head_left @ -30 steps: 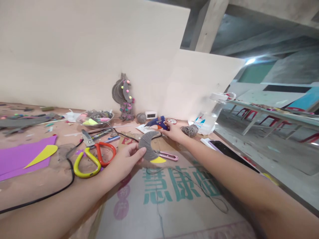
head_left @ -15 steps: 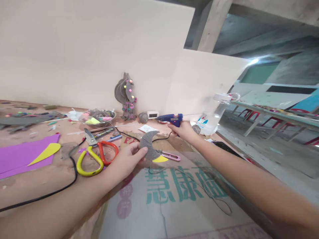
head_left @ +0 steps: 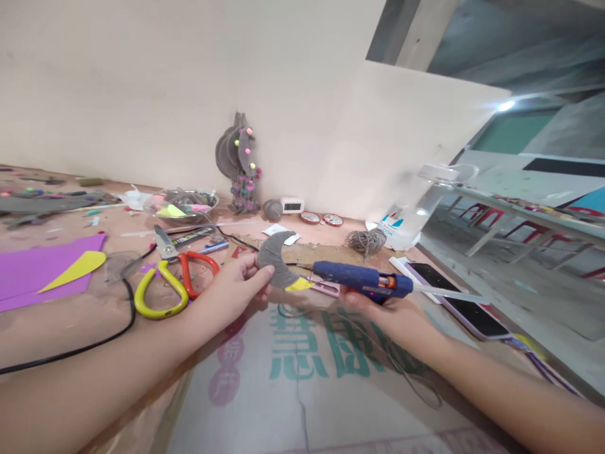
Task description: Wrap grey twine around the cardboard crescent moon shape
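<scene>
Between the thumb and fingers of my left hand point(head_left: 249, 277) is a grey crescent moon point(head_left: 276, 260), wound with yarn, with a bit of yellow point(head_left: 299, 284) showing at its lower tip. My right hand point(head_left: 385, 315) grips a blue hot glue gun point(head_left: 362, 279), its nozzle pointing left close to that lower tip; whether they touch I cannot tell. A clear glue stick point(head_left: 449, 292) sticks out of the gun's back. Under the nozzle lies a pink utility knife point(head_left: 327, 288), partly covered. Loose grey yarn point(head_left: 411, 378) trails over the cardboard point(head_left: 246, 403) below my hands.
Scissors point(head_left: 163, 296) with yellow and red handles lie left, beside purple sheets point(head_left: 57, 268) and a black cord point(head_left: 127, 315). Behind stand a hanging moon ornament point(head_left: 239, 161), a small clock point(head_left: 292, 205) and a yarn bundle point(head_left: 366, 241). A clear bottle point(head_left: 416, 208) and a phone point(head_left: 460, 302) are right.
My right hand has brought the glue gun from the back of the table toward me, up to the crescent. My left hand keeps its hold on the crescent.
</scene>
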`<state>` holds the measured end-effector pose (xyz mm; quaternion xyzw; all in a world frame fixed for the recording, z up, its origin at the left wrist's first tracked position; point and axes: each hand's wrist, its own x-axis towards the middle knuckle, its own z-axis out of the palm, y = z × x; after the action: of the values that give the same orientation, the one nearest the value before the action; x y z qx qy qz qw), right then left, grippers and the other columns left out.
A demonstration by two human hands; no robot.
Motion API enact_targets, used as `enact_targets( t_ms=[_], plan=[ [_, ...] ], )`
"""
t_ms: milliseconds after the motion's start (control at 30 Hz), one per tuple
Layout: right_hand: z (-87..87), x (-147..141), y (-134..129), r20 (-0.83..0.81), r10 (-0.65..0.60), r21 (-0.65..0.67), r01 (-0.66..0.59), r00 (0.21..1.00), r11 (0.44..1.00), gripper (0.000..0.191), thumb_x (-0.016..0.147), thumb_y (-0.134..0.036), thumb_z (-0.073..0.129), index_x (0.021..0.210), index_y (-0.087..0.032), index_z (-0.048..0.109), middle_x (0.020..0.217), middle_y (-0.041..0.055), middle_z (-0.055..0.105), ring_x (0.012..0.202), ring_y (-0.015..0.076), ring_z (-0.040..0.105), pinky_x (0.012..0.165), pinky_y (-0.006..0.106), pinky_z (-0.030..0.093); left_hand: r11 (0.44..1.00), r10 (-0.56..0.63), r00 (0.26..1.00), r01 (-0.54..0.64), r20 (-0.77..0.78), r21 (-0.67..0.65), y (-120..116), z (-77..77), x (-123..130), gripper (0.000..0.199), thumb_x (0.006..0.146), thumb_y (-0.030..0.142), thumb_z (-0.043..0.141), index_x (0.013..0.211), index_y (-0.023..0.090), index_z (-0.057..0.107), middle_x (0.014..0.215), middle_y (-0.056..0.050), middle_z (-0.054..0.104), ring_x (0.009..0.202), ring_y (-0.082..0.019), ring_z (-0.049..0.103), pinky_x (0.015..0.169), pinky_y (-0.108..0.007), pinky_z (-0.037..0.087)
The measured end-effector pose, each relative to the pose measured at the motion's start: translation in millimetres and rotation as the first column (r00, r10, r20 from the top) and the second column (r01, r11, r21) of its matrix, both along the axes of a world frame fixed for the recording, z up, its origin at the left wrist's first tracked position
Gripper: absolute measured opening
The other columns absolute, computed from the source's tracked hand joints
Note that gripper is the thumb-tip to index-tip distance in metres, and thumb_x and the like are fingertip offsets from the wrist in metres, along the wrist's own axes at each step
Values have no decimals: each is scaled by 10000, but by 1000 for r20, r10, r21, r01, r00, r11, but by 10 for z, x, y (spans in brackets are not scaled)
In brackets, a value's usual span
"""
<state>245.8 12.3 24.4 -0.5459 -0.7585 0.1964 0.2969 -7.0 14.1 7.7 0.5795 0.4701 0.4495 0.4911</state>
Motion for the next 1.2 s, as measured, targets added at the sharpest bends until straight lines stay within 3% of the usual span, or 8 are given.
enact_targets(
  t_ms=[133, 233, 467, 733, 900, 1067, 1200],
  plan=[
    [-35, -28, -52, -9, 163, -11, -163, 987, 987, 189, 778, -428, 561, 812, -253, 624, 757, 12, 679, 704, 215, 640, 624, 330, 525, 1000, -7, 1000, 7, 17, 2, 3, 6, 0, 121, 799, 295, 516, 757, 184, 490, 524, 59, 522, 491, -88, 492, 503, -201, 382],
    [-49, -64, -65, -42, 214, -6, -215, 976, 977, 168, 791, -409, 558, 817, -251, 609, 763, 12, 668, 715, 202, 634, 627, 314, 522, 1000, -6, 1000, 6, 19, 9, -7, 15, 9, 58, 785, 242, 526, 791, 185, 514, 516, 62, 519, 496, -89, 496, 501, -196, 386],
    [-49, -78, -90, -48, 202, -10, -202, 978, 979, 186, 824, -405, 523, 848, -237, 600, 805, 16, 662, 747, 186, 627, 680, 302, 516, 998, 64, 998, -64, -16, -19, -26, 35, 27, 205, 768, 331, 550, 666, 175, 465, 578, 32, 574, 551, -103, 546, 561, -219, 437],
    [-40, -88, -77, -100, 223, -20, -226, 970, 974, 186, 814, -411, 535, 852, -241, 601, 827, 20, 663, 783, 191, 629, 700, 305, 519, 999, 49, 997, -49, -52, 11, 6, 10, 6, 89, 750, 245, 537, 741, 169, 491, 583, 27, 580, 550, -124, 560, 554, -242, 444],
    [-28, -122, -76, -178, 231, -73, -247, 957, 966, 201, 808, -410, 548, 890, -231, 591, 859, 32, 664, 809, 201, 634, 715, 323, 520, 1000, 30, 999, -30, 12, 6, 0, -1, 20, 81, 768, 243, 520, 789, 172, 489, 588, 21, 607, 537, -133, 589, 550, -249, 469],
    [-32, -108, -76, -174, 251, -71, -267, 952, 961, 206, 814, -407, 539, 880, -219, 594, 861, 38, 655, 822, 197, 619, 716, 304, 507, 996, 93, 993, -93, 74, -6, 0, -23, 39, 124, 777, 279, 532, 805, 163, 498, 607, 0, 629, 542, -142, 609, 551, -254, 480],
    [-58, -91, -73, -164, 237, -88, -254, 957, 963, 187, 812, -396, 550, 883, -225, 585, 854, 38, 645, 796, 199, 619, 723, 313, 499, 995, 101, 987, -99, 129, -22, 17, -64, 39, 157, 787, 300, 528, 727, 160, 490, 578, 11, 604, 499, -109, 572, 508, -214, 441]
  ],
)
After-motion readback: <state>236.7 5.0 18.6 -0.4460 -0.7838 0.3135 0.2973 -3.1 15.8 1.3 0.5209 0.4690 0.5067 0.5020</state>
